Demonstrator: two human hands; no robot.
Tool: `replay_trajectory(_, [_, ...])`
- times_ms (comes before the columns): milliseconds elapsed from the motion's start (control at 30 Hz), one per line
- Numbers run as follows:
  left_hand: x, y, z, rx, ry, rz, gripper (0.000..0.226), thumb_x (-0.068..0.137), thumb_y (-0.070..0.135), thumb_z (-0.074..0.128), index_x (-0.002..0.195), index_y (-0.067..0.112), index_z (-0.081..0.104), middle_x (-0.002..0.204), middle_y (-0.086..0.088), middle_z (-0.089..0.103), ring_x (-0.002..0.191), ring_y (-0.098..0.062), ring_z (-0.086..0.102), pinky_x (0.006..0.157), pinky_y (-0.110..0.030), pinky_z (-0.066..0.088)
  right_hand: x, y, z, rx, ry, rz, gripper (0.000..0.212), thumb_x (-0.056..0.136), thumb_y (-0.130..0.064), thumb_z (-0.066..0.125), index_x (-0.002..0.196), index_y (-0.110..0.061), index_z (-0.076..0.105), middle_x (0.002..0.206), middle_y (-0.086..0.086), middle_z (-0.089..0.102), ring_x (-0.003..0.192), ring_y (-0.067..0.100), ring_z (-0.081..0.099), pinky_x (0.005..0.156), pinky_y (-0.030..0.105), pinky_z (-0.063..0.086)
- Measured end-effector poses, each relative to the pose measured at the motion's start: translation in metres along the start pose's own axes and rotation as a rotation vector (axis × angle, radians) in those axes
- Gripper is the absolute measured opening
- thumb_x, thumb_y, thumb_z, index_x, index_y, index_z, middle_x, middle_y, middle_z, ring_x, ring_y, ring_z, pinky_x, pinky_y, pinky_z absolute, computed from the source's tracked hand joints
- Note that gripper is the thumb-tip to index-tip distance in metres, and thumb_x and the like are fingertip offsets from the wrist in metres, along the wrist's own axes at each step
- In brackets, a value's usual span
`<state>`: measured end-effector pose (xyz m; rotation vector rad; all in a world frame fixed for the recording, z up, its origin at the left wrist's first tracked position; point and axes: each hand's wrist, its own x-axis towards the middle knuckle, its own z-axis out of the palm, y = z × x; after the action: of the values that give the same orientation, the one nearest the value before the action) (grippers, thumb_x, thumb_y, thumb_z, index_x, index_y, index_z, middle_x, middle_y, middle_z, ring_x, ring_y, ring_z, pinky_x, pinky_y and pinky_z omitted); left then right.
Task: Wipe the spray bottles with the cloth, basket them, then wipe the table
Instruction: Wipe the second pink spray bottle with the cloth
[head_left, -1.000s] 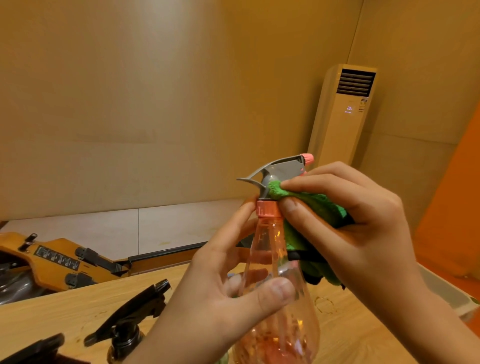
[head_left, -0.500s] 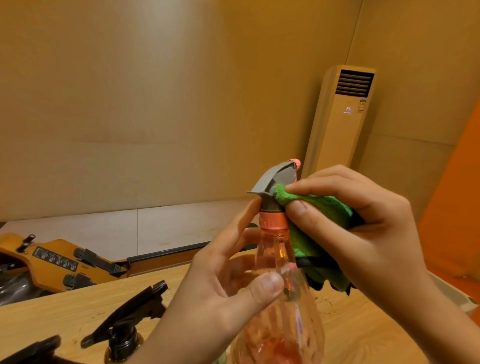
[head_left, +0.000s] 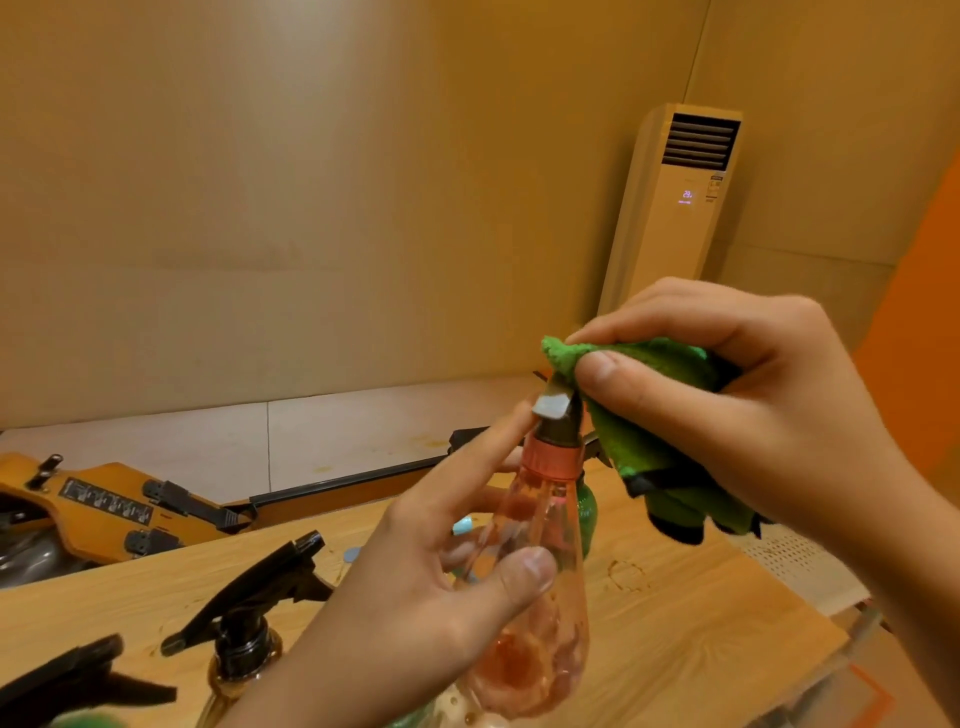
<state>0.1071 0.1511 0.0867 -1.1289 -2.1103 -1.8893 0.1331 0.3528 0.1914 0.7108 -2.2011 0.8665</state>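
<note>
The fingers (head_left: 621, 387) of the right hand (head_left: 758, 421) pinch the green cloth (head_left: 639, 436) over the top of the grey spray head (head_left: 555, 404), with thumb and forefinger curled tight on it. On my feed the left hand (head_left: 410, 597) grips the pink spray bottle (head_left: 535, 660) round its body, thumb in front and forefinger up by the collar, keeping it upright over the counter (head_left: 701, 623) (I cannot tell whether its base touches). A black-triggered bottle (head_left: 244, 623) stands on the counter at lower left, apart from it.

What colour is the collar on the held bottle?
Salmon pink collar on the bottle; head view.
</note>
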Motion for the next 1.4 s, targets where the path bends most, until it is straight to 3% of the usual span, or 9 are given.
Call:
replay_trajectory(133, [0.0,0.003,0.0,0.032,-0.019,0.018,0.088,0.087,0.012,0.078,0.116,0.087,0.042,0.12,0.035,0.061,0.115,0.007,0.061,0.085,-0.011,0.053,0.002,0.001,-0.012,-0.041,-0.032,0.067,0.015,0.089,-0.035,0.072,0.098,-0.026,0.08,0.09,-0.013,0.073,0.078,0.007,0.072,0.061,0.018,0.055])
replay_trajectory(267, [0.001,0.001,0.002,0.03,-0.042,0.038,0.08,0.077,0.027,0.082,0.121,0.083,0.045,0.118,0.032,0.061,0.116,0.003,0.061,0.085,-0.016,0.056,-0.003,-0.003,-0.022,-0.046,-0.116,0.045,0.015,0.089,-0.031,0.072,0.1,-0.025,0.079,0.094,-0.012,0.074,0.087,0.012,0.073,0.065,0.017,0.055])
replay_trajectory(467, [0.002,-0.004,0.002,0.049,-0.061,0.038,0.086,0.082,0.013,0.085,0.13,0.074,0.047,0.121,0.025,0.063,0.118,-0.005,0.061,0.087,-0.017,0.056,-0.009,-0.001,-0.03,-0.052,-0.127,0.056,0.015,0.088,-0.03,0.073,0.1,-0.025,0.08,0.096,-0.009,0.074,0.09,0.014,0.073,0.067,0.021,0.058])
replay_trajectory(633, [0.004,-0.006,0.001,0.035,-0.063,0.049,0.082,0.079,0.018,0.084,0.129,0.073,0.05,0.122,0.025,0.064,0.116,-0.005,0.063,0.085,-0.019,0.057,-0.011,0.0,-0.031,-0.043,-0.146,0.055,0.012,0.09,-0.03,0.077,0.1,-0.023,0.08,0.095,-0.009,0.074,0.089,0.015,0.073,0.067,0.021,0.058])
replay_trajectory(867, [0.005,-0.008,-0.001,0.0,-0.075,0.088,0.071,0.082,0.019,0.078,0.132,0.064,0.055,0.121,0.019,0.066,0.118,-0.007,0.064,0.094,-0.02,0.055,-0.013,-0.001,-0.033,-0.022,-0.195,0.016,0.014,0.086,-0.027,0.075,0.098,-0.023,0.08,0.095,-0.007,0.074,0.09,0.016,0.073,0.067,0.022,0.057])
replay_trajectory(1000, [0.005,-0.01,-0.001,0.017,-0.079,0.098,0.071,0.083,0.019,0.078,0.134,0.063,0.054,0.123,0.02,0.066,0.118,-0.006,0.063,0.096,-0.023,0.055,-0.011,0.005,-0.034,-0.064,-0.14,0.015,0.015,0.087,-0.034,0.076,0.099,-0.026,0.079,0.095,-0.01,0.073,0.089,0.015,0.073,0.066,0.023,0.059])
replay_trajectory(1200, [0.006,-0.01,0.0,0.036,-0.08,0.098,0.071,0.086,0.021,0.076,0.137,0.062,0.051,0.123,0.02,0.064,0.119,-0.003,0.061,0.092,-0.021,0.056,-0.018,-0.001,-0.029,-0.017,-0.319,-0.122,0.017,0.09,-0.03,0.071,0.102,-0.02,0.079,0.096,-0.008,0.071,0.09,0.014,0.071,0.073,0.015,0.052])
replay_trajectory(1333, [0.005,-0.011,-0.001,0.04,-0.077,0.095,0.07,0.086,0.019,0.075,0.139,0.06,0.052,0.123,0.019,0.064,0.12,-0.006,0.061,0.093,-0.027,0.058,-0.015,0.004,-0.03,-0.07,-0.205,-0.08,0.019,0.09,-0.035,0.07,0.102,-0.024,0.079,0.097,-0.009,0.071,0.089,0.016,0.072,0.063,0.025,0.057])
replay_trajectory(1400, [0.005,-0.011,-0.002,0.041,-0.075,0.091,0.07,0.086,0.019,0.075,0.138,0.06,0.052,0.123,0.019,0.064,0.119,-0.005,0.061,0.094,-0.027,0.057,-0.016,0.003,-0.028,-0.076,-0.233,-0.112,0.02,0.091,-0.034,0.07,0.103,-0.022,0.079,0.097,-0.009,0.071,0.089,0.014,0.071,0.065,0.02,0.054])
